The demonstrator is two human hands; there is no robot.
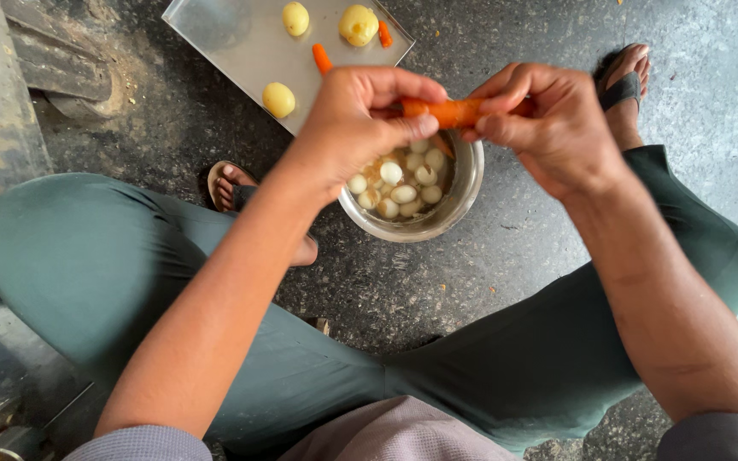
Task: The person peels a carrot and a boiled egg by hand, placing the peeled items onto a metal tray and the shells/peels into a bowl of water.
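Head camera is looking straight down at a person sitting low on a dark speckled floor (557, 256), knees in green trousers (87, 256) spreading toward nine and three o'clock. Their sandalled feet are resting flat at about ten and one o'clock, leaving the floor between them free for a working area. At twelve o'clock a pale rectangular tray (241, 43) is lying on the floor, carrying three peeled yellowish potatoes (278, 100) and two short carrot pieces (322, 58), likely set aside there as finished. Just below it, at the centre, a round steel bowl (459, 192) is holding many small pale peeled bulbs (403, 183) in water. Directly above the bowl, probably so scraps drop into it, both hands are gripping one orange carrot (450, 111) held level. The left hand (356, 115) is pinching its nine o'clock end between thumb and fingers; the right hand (553, 119) is closing around its three o'clock end.
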